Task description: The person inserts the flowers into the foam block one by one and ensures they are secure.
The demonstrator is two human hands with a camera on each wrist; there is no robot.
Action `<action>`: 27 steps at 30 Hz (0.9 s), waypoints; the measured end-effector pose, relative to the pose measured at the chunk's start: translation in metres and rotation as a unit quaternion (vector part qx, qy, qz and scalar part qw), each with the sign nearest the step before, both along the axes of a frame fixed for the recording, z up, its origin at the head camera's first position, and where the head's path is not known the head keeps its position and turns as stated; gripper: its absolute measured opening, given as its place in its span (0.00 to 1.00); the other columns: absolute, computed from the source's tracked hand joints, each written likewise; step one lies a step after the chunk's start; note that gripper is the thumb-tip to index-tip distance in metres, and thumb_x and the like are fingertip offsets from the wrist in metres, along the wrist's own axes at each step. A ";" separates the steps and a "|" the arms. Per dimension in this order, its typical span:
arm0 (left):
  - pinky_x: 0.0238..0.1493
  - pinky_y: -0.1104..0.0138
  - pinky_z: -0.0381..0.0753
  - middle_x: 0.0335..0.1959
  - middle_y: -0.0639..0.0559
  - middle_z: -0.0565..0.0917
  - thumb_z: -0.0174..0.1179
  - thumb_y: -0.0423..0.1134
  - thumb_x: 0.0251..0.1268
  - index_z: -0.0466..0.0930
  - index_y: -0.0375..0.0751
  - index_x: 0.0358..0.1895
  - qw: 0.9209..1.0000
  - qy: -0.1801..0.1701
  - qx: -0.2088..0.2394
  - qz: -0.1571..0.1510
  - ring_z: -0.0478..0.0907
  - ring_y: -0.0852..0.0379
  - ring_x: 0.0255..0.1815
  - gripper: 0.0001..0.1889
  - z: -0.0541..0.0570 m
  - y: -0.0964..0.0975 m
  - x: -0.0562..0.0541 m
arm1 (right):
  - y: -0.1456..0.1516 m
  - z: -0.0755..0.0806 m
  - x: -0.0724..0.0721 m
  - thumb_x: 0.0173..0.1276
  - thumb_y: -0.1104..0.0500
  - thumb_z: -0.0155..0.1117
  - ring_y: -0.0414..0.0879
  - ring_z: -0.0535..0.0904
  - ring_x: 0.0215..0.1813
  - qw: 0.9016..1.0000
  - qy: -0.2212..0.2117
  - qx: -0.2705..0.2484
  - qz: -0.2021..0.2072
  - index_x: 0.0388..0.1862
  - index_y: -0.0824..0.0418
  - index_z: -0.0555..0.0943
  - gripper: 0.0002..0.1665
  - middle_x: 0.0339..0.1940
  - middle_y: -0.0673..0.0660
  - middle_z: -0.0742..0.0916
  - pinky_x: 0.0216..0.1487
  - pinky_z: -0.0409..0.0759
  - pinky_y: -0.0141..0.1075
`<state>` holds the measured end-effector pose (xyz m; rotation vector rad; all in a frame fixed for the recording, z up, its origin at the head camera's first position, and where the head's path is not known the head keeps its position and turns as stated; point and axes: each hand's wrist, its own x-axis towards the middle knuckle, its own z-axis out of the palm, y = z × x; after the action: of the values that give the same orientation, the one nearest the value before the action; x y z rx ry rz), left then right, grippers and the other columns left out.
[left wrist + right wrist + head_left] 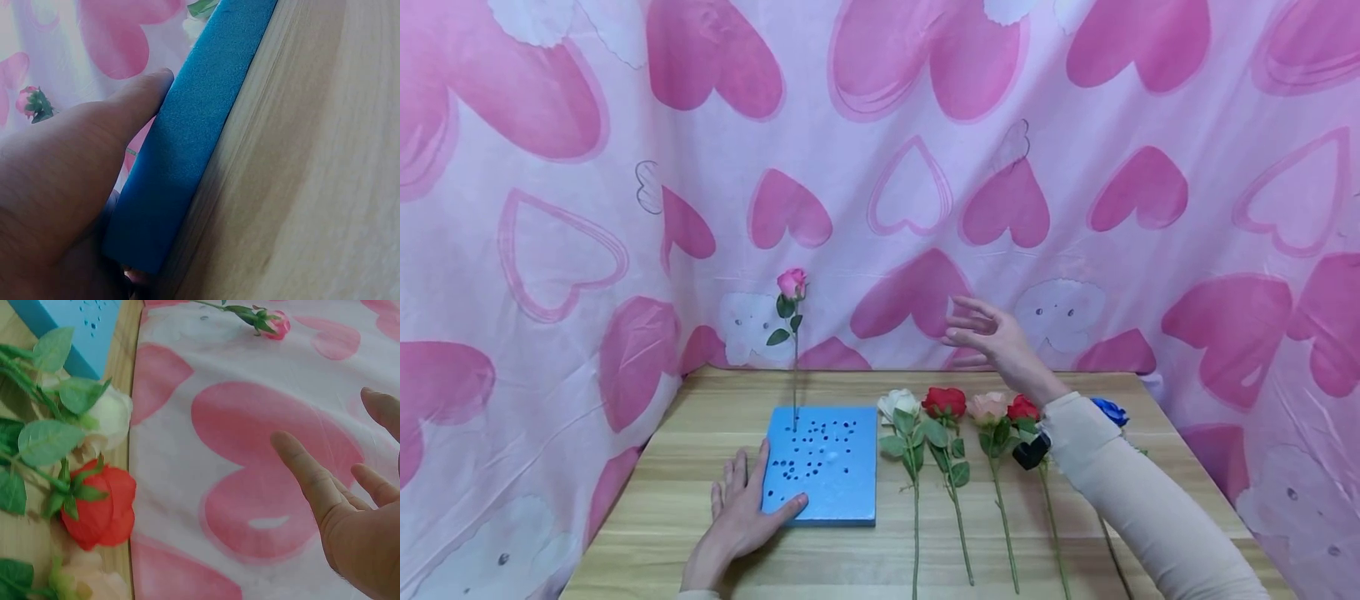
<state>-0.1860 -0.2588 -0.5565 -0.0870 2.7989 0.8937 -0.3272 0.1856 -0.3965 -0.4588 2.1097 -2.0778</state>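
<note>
A blue foam block [838, 492] with many small holes lies on the table. My left hand [747, 508] rests at its front left corner, thumb on the top and the other fingers stretched along the left side. The left wrist view shows the thumb [140, 94] against the block's edge [187, 125]. A pink rose [792, 284] stands upright, its stem in a hole near the block's back left corner. My right hand [988, 333] is raised beyond the flower row, fingers spread and holding nothing, as the right wrist view also shows.
Right of the block lie a white rose [898, 406], a red rose [944, 402], a pale pink rose [988, 408], another red rose [1022, 407] and a blue rose [1109, 412], stems toward me. My right sleeve partly covers the last ones. A heart-patterned cloth [910, 100] hangs behind the table.
</note>
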 end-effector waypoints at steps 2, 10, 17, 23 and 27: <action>0.81 0.25 0.16 0.90 0.21 0.28 0.66 0.78 0.67 0.34 0.47 0.94 1.000 0.000 0.001 -0.002 0.20 0.18 0.88 0.68 0.000 0.000 -0.001 | 0.006 0.002 0.000 0.82 0.55 0.74 0.54 0.91 0.65 1.000 -0.002 -0.001 -0.002 0.91 0.48 0.64 0.45 0.82 0.66 0.79 0.60 0.89 0.62; 0.81 0.25 0.16 0.90 0.21 0.28 0.66 0.77 0.67 0.35 0.46 0.94 1.000 0.002 0.005 -0.003 0.21 0.17 0.88 0.68 0.003 0.000 0.000 | 0.029 0.011 0.001 0.82 0.58 0.73 0.51 0.92 0.62 1.000 -0.007 -0.007 -0.023 0.92 0.53 0.62 0.46 0.82 0.70 0.76 0.58 0.91 0.59; 0.81 0.26 0.15 0.90 0.22 0.28 0.66 0.78 0.67 0.34 0.47 0.94 1.000 0.000 0.004 -0.002 0.21 0.18 0.88 0.68 0.000 0.000 0.001 | 0.050 0.012 0.006 0.85 0.61 0.68 0.49 0.92 0.61 1.000 -0.004 -0.014 -0.027 0.92 0.54 0.62 0.43 0.83 0.73 0.74 0.56 0.93 0.54; 0.81 0.26 0.15 0.90 0.22 0.28 0.66 0.78 0.67 0.34 0.46 0.94 1.000 -0.003 0.003 -0.001 0.21 0.17 0.88 0.68 0.001 -0.001 0.000 | 0.067 0.015 0.011 0.84 0.59 0.70 0.48 0.92 0.62 0.999 -0.015 -0.006 -0.042 0.92 0.51 0.62 0.44 0.82 0.69 0.76 0.56 0.93 0.52; 0.81 0.26 0.15 0.90 0.22 0.28 0.66 0.78 0.67 0.34 0.46 0.94 1.000 -0.004 0.004 -0.001 0.21 0.17 0.88 0.68 0.002 -0.001 0.000 | 0.079 0.018 0.014 0.83 0.58 0.71 0.47 0.92 0.61 0.998 -0.017 0.010 -0.056 0.92 0.50 0.63 0.45 0.79 0.64 0.80 0.56 0.93 0.52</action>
<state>-0.1856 -0.2598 -0.5547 -0.0867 2.7880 0.9017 -0.3135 0.2650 -0.3785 -0.3072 2.1820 -2.1034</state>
